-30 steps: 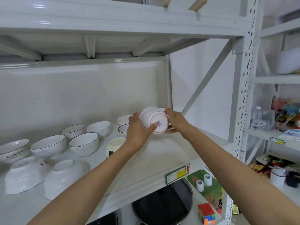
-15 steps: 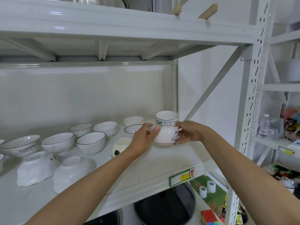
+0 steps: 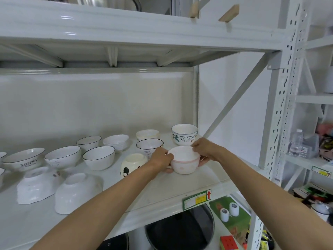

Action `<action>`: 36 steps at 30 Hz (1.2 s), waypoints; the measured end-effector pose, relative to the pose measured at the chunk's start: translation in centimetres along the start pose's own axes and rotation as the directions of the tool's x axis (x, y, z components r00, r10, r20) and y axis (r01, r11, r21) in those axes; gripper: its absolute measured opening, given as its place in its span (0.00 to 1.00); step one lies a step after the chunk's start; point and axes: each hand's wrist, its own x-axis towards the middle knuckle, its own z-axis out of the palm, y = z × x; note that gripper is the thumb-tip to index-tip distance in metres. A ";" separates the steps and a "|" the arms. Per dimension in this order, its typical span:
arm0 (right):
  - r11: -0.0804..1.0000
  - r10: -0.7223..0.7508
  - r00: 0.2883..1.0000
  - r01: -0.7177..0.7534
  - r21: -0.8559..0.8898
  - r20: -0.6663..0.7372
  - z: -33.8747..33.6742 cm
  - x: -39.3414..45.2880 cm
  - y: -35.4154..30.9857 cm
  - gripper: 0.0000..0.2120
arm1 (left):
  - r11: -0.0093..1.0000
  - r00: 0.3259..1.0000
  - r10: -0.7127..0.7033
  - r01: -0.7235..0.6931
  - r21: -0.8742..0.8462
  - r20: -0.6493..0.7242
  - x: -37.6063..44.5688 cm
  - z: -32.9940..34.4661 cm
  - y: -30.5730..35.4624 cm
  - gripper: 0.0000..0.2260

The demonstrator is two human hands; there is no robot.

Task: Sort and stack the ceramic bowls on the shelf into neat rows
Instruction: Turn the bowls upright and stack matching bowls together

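Here, I saw both hands around the small white ceramic bowl with a pink rim line (image 3: 184,163): left hand (image 3: 160,160) gripped one side, right hand (image 3: 205,150) pinched the rim. It sat upright on the white metal shelf (image 3: 162,192), near the flower-patterned bowls (image 3: 184,135).

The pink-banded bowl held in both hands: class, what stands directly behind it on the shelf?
Behind the pink-banded bowl stands a floral bowl, upright. The right hand hides its lower edge.
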 end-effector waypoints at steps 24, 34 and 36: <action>0.866 -0.284 0.952 0.305 -0.396 0.111 13.3 -2.4 -8.5 0.20 | 0.772 0.958 -0.049 0.216 0.597 -0.283 -3.2 -11.8 -4.0 0.27; 0.987 -0.109 0.983 0.124 -0.100 0.150 13.6 -2.4 -8.3 0.21 | 0.941 0.949 -0.181 0.244 0.234 -0.259 -4.1 -11.0 -4.6 0.24; 0.968 -0.171 0.979 0.188 -0.165 0.111 13.6 -2.7 -8.4 0.20 | 0.950 0.951 -0.147 0.212 0.229 -0.271 -4.3 -11.0 -4.5 0.22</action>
